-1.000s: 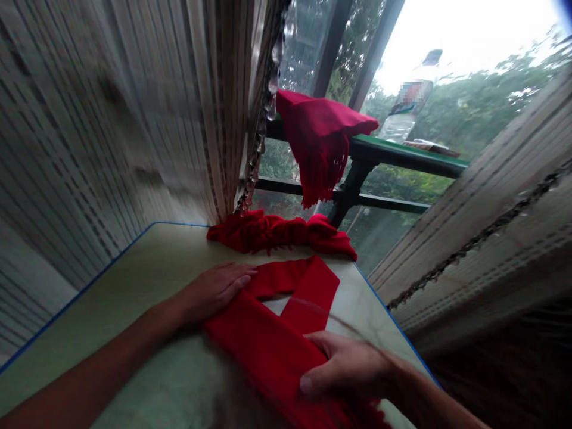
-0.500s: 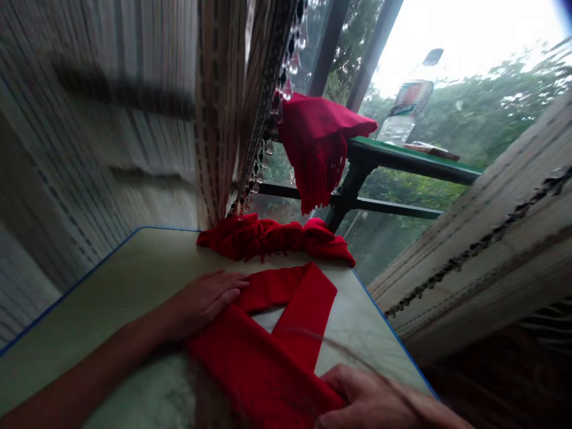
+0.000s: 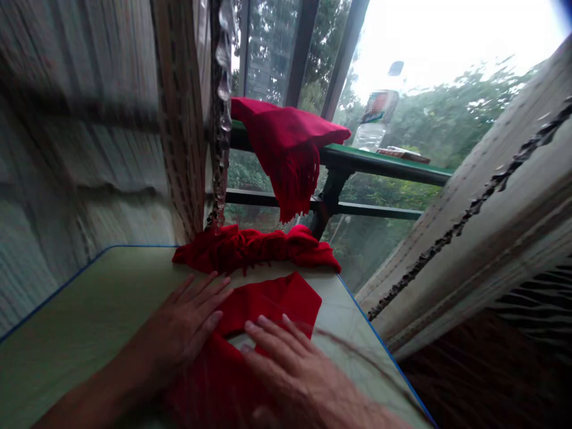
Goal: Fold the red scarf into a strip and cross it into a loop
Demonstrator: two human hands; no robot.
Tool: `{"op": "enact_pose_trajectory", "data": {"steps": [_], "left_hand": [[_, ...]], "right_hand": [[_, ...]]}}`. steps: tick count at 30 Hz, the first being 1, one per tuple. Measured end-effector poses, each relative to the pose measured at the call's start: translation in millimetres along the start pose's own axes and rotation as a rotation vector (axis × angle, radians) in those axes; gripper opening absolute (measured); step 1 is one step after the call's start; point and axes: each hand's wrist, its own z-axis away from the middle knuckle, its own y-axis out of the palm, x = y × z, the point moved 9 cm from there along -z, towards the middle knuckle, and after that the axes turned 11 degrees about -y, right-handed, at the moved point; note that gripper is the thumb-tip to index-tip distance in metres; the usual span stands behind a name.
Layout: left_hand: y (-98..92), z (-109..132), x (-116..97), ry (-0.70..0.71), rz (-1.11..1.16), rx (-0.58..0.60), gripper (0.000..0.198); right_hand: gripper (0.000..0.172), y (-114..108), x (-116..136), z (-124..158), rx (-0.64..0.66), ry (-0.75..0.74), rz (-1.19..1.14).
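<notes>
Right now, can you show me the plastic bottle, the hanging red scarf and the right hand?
Plastic bottle (image 3: 378, 107), head view: on its label.
Hanging red scarf (image 3: 289, 136), head view: on the cloth above its fringe.
Right hand (image 3: 297, 366), head view: on its back.

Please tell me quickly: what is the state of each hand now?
Left hand: open, gripping nothing, at the left edge of the folded red fabric scarf.
Right hand: open, gripping nothing, over the same scarf; contact unclear.

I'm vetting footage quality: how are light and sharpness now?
Head view: white sky glares, upper right; head view: pale green, blue-edged table is dimmer; head view: looped red fabric strip darkens and softens toward the bottom; head view: clear plastic bottle has a pixelated label.
</notes>
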Motion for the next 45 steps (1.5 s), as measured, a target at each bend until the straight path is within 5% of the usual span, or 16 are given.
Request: {"op": "enact_pose_trajectory", "data": {"steps": [5, 8, 11, 14, 19, 22, 26, 34, 39, 45], "left_hand": [[21.1, 10.4, 12.3, -0.025, -0.032, 0.025, 0.068], [27.4, 7.7, 16.7, -0.027, -0.009, 0.06, 0.068], [26.0, -1.8, 16.2, -0.002, 0.013, 0.094, 0.06], [24.3, -12.9, 18.3, -0.024, -0.007, 0.131, 0.054], [17.4, -29.9, -6.8, -0.059, -0.018, 0.132, 0.052], [22.9, -35.6, -30.0, -0.059, 0.004, 0.201, 0.05], [39.0, -35.2, -30.3, -0.083, -0.037, 0.296, 0.053], [40.2, -34.6, -22.0, -0.073, -0.032, 0.384, 0.055], [37.5, -52.3, -48.2, -0.07, -0.026, 0.352, 0.058], [61.4, -61.1, -70.7, -0.046, -0.014, 0.348, 0.061]], "right_hand": [[0.063, 82.4, -5.0, -25.9, -0.062, -0.097, 0.151], [0.059, 97.3, -5.7, -25.3, -0.052, -0.057, 0.121], [0.062, 78.1, -1.2, -27.1, -0.048, 0.011, 0.027], [0.061, 33.8, -5.3, -34.9, -0.056, 0.04, -0.046], [0.058, -40.9, -70.5, -37.8, -0.12, 0.186, 0.234], [0.053, -32.7, -111.7, -32.6, -0.005, 0.24, 0.267], [0.057, -18.2, -141.2, -21.0, 0.006, 0.341, 0.281], [0.063, -8.4, -154.3, -19.2, 0.062, 0.419, 0.335], [0.056, -14.0, -159.7, -26.2, 0.074, 0.397, 0.3], [0.053, -15.1, -166.8, -26.1, 0.016, 0.379, 0.304]]}}
